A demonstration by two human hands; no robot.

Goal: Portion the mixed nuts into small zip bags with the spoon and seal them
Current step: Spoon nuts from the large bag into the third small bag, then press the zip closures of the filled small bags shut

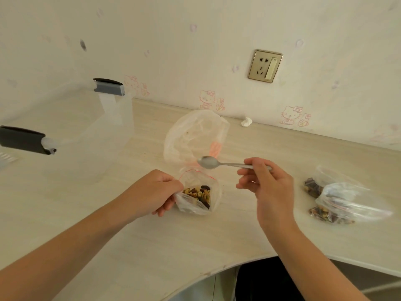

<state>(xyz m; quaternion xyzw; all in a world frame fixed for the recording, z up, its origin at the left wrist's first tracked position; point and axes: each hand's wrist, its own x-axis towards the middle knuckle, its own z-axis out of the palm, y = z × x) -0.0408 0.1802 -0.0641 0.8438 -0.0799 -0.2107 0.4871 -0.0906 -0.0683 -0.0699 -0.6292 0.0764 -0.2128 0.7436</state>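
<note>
A small zip bag [195, 205] with a red seal strip stands on the pale table, its mouth open, mixed nuts [198, 194] showing inside. My left hand [155, 192] pinches the bag's left edge. My right hand [267, 183] holds a metal spoon [209, 162] by its handle; the bowl hovers empty above and behind the bag. Behind it a large clear bag [195, 135] stands open and looks almost empty. Two filled zip bags [342, 203] lie at the right.
A big clear plastic box [65, 118] with dark clip handles takes up the left side. A crumpled white scrap [246, 122] lies by the wall. A wall socket [265, 66] sits above. The table's curved front edge [217, 272] runs near my body.
</note>
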